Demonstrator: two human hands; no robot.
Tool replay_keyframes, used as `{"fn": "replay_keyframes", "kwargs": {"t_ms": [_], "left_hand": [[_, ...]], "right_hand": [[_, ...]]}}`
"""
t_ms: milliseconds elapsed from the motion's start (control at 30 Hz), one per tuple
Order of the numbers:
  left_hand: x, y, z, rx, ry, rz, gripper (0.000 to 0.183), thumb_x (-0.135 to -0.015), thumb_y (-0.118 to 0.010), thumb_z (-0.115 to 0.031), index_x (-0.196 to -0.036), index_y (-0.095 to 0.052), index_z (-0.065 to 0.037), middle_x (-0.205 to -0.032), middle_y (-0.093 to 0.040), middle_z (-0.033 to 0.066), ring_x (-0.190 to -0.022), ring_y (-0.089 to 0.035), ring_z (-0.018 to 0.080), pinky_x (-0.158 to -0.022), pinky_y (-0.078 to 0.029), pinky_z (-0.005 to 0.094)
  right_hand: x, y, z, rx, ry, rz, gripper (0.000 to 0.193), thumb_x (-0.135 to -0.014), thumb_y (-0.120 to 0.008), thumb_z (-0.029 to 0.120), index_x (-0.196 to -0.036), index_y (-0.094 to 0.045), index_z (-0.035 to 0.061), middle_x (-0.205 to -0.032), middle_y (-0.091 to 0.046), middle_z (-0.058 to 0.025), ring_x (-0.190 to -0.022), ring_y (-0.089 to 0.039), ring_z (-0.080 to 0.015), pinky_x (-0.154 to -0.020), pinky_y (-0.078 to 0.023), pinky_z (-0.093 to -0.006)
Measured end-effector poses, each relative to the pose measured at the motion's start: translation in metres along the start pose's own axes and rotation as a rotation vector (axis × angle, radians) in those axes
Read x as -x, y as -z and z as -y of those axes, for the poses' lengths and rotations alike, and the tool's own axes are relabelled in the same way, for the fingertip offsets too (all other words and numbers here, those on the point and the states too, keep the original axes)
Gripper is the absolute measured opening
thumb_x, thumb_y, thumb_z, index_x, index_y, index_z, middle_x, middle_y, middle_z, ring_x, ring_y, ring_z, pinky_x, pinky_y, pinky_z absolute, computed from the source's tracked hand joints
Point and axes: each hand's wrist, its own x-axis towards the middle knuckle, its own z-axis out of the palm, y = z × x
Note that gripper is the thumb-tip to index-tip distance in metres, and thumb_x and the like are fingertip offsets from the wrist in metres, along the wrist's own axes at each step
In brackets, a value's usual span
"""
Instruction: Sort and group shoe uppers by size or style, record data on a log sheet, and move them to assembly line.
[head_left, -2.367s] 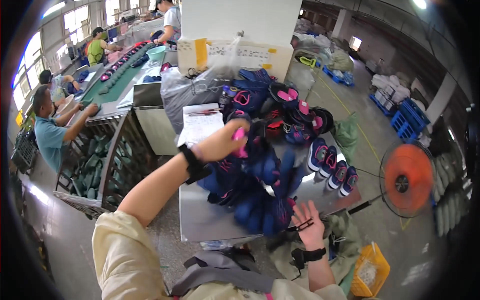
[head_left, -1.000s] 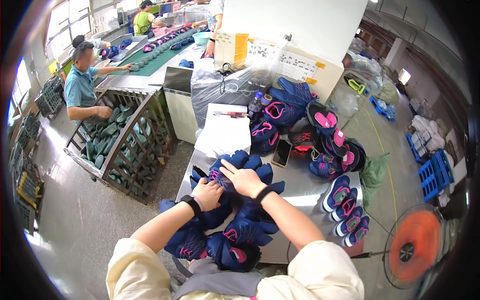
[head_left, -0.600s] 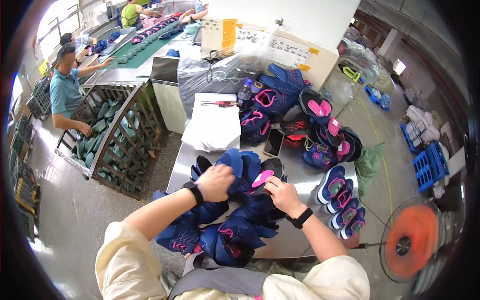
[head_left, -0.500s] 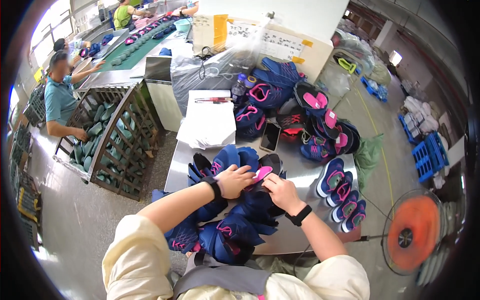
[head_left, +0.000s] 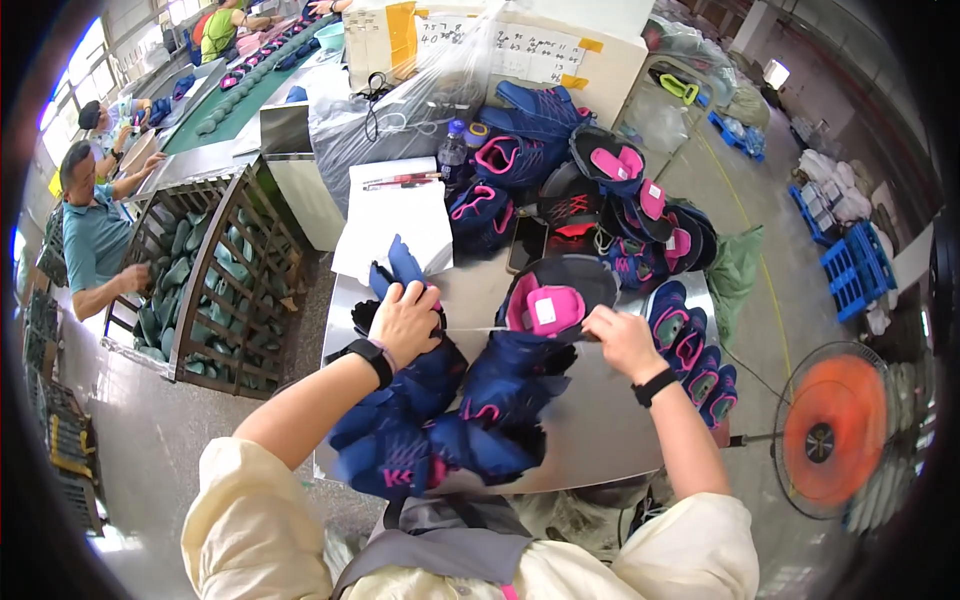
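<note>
Several navy shoe uppers with pink trim lie bunched on the metal table in front of me. My left hand (head_left: 405, 325) is closed over a dark blue shoe upper (head_left: 398, 258) at the left of the bunch, its fingertips partly hidden. My right hand (head_left: 625, 340) pinches the right edge of another upper, whose pink tongue with a white label (head_left: 548, 310) faces up inside a black lining. A thin pale thread (head_left: 475, 329) stretches between the left side of the bunch and this upper. More blue uppers (head_left: 400, 460) lie nearer to me.
Behind are piled shoe uppers (head_left: 525, 160), a phone (head_left: 527, 245), a bottle (head_left: 452, 150) and papers with pens (head_left: 390, 225). Finished shoes (head_left: 690, 350) stand at the table's right edge, near an orange fan (head_left: 825, 435). A co-worker (head_left: 95, 240) reaches into a slatted crate (head_left: 215, 270) at left.
My hands have moved apart, the left one leftward and the right one rightward. The upper with the pink tongue now faces up more fully, with a thread taut beside it.
</note>
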Motion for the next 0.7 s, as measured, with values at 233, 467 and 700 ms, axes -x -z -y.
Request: {"fn": "replay_keyframes", "kwargs": {"t_ms": [233,467,700], "left_hand": [[-0.037,-0.039,-0.007,-0.248,-0.349,-0.254,0.022,-0.068,-0.061,-0.033,-0.074,-0.063,-0.012,-0.087,-0.059,0.0037,-0.097,-0.050,0.0203,-0.094,-0.029,0.0348],[-0.058,-0.044,-0.008,0.009,-0.072,-0.141,0.019,-0.073,-0.057,-0.030,-0.066,-0.065,-0.015,-0.058,-0.058,0.0034,-0.068,-0.057,0.0178,-0.089,-0.028,0.0354],[-0.074,-0.042,0.008,0.514,0.001,-0.066,0.018,-0.073,-0.058,-0.030,-0.068,-0.067,-0.014,-0.067,-0.063,0.0068,-0.072,-0.060,0.0235,-0.085,-0.037,0.0398]], "right_hand": [[-0.029,-0.021,0.001,0.039,-0.267,0.107,0.011,-0.073,-0.047,0.009,-0.077,-0.057,0.0105,-0.076,-0.061,-0.0085,-0.071,-0.059,-0.0300,-0.059,-0.046,-0.0399],[-0.072,-0.015,0.046,0.133,-0.370,0.189,0.031,-0.074,-0.052,0.037,-0.077,-0.061,0.0076,-0.079,-0.062,-0.0113,-0.070,-0.061,-0.0293,-0.061,-0.049,-0.0392],[-0.082,-0.034,0.074,0.069,-0.191,0.043,0.025,-0.074,-0.063,0.020,-0.092,-0.057,0.0027,-0.098,-0.051,-0.0153,-0.085,-0.056,-0.0324,-0.070,-0.047,-0.0397]]}}
